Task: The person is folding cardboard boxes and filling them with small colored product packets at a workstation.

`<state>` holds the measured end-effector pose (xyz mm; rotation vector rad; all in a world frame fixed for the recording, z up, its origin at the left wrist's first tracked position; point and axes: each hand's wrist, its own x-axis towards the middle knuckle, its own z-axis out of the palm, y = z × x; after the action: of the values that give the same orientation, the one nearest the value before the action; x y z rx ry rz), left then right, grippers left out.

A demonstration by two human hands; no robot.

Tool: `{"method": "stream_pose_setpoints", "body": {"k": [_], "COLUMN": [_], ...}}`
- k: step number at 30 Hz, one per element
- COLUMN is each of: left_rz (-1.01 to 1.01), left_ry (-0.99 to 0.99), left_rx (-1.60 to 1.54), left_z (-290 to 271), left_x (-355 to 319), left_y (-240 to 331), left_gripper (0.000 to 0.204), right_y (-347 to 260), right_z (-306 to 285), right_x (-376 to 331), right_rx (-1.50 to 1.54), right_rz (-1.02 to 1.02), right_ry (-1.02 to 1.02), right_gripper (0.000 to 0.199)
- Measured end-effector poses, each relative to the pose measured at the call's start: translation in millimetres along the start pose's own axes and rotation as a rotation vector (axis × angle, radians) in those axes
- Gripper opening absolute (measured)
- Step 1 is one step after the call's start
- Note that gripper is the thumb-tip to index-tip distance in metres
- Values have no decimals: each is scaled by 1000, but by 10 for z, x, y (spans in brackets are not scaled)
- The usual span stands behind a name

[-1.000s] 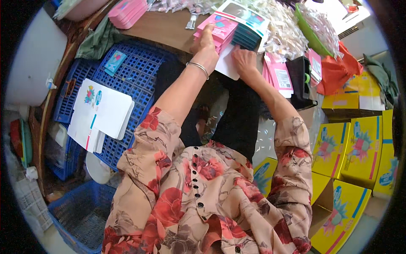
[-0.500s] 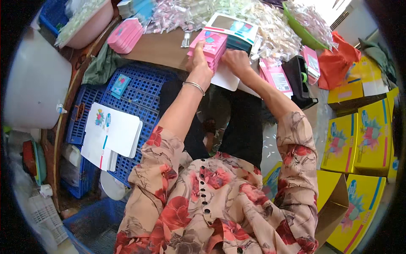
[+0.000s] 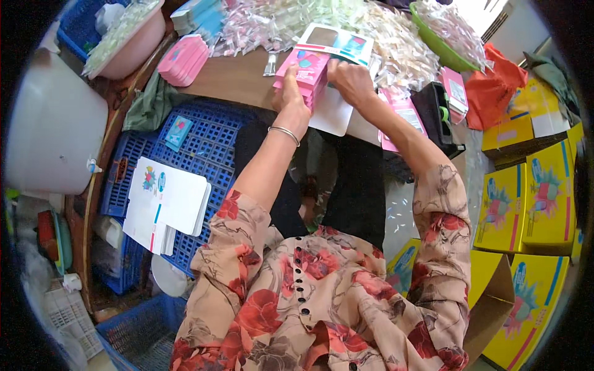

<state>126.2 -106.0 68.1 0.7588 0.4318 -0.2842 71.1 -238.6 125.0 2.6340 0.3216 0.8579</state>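
My left hand [image 3: 292, 102] is clamped on a stack of flat pink cardboard packets [image 3: 304, 73], thumb along its near edge. My right hand [image 3: 350, 79] grips the stack's far side, fingers curled. Under both lies a glossy white card sheet [image 3: 332, 115] on the brown wooden table [image 3: 232, 80]. Beyond my fingers, crinkly clear wrappers [image 3: 291, 21] are heaped; left of my forearm sits a blue plastic lattice crate [image 3: 207, 145].

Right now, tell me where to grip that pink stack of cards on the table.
Grip the pink stack by its long side edges, coming from above: it stands tilted on the table, the left hand already bracing its near side and the right hand its far side.
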Motion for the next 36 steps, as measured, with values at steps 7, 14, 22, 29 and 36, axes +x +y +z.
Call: {"method": "stream_pose_setpoints", "body": {"k": [7,14,22,29,36], "left_rz": [-51,82,91,-67,27], "left_ry": [-111,29,79,62,189], "left_rx": [-65,-15,-221,-247,-150], "left_z": [56,-49,239,-36,97], "left_x": [-157,49,-419,-55,-160], "left_y": [36,-11,-26,152,103], "left_gripper": [55,57,48,50,50], "right_y": [-27,23,150,7,48], "right_z": [-98,-10,8,-86,5], "right_x": [30,20,-107,-26,-154], "right_rx": [15,-77,-110,13,-139], "right_rz": [-26,-81,-61,-201,-167], "right_ry": [42,-43,-70,145,127], "right_gripper": [4,4,4,8,3]}}
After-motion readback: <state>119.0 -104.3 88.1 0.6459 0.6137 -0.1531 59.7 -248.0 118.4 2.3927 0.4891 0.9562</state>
